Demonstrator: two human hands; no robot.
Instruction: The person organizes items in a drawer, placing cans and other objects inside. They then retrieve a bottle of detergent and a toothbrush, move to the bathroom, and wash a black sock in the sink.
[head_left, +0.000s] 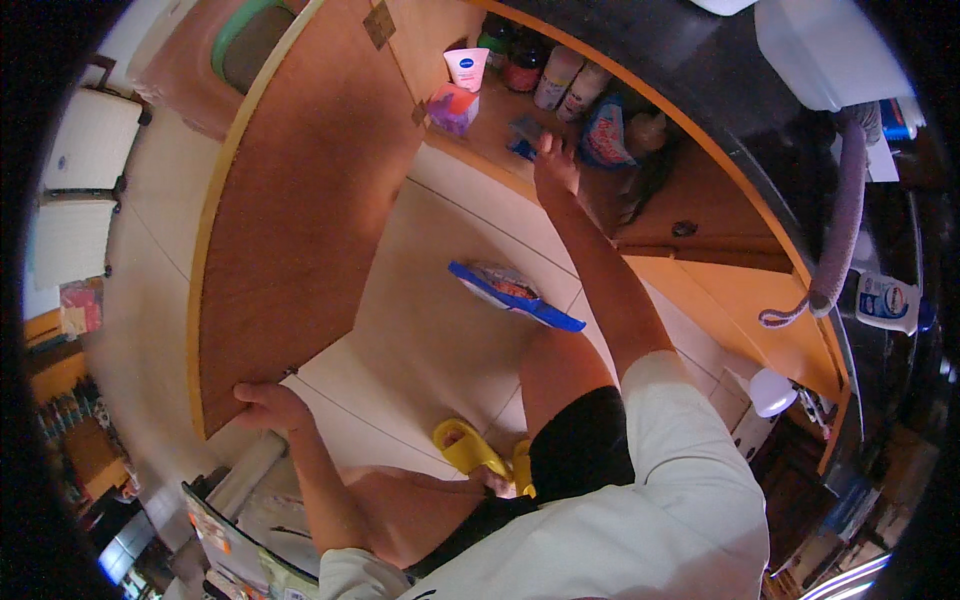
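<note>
My left hand (276, 407) grips the lower edge of the open wooden cabinet door (300, 202), thumb on its inner face, other fingers hidden behind it. Inside the cabinet, my right hand (556, 169) reaches over the wooden cabinet floor (502, 154). Its fingertips meet a small dark-blue packet (525, 135); whether they grasp it is unclear. To the right of that hand leans a blue-and-white plastic bag (606, 135) with red lettering. A pink Nivea tube (466, 69) stands on a purple-and-red box (453, 109) at the cabinet's left side.
Two pale spray cans (559, 77) and dark bottles (523, 67) stand deeper inside. A blue-edged plastic packet (517, 295) is near my raised knee. Above runs a black countertop (697, 97) with a purple-grey tubular item (841, 217) overhanging its edge. A pink tub (180, 67) stands behind the door.
</note>
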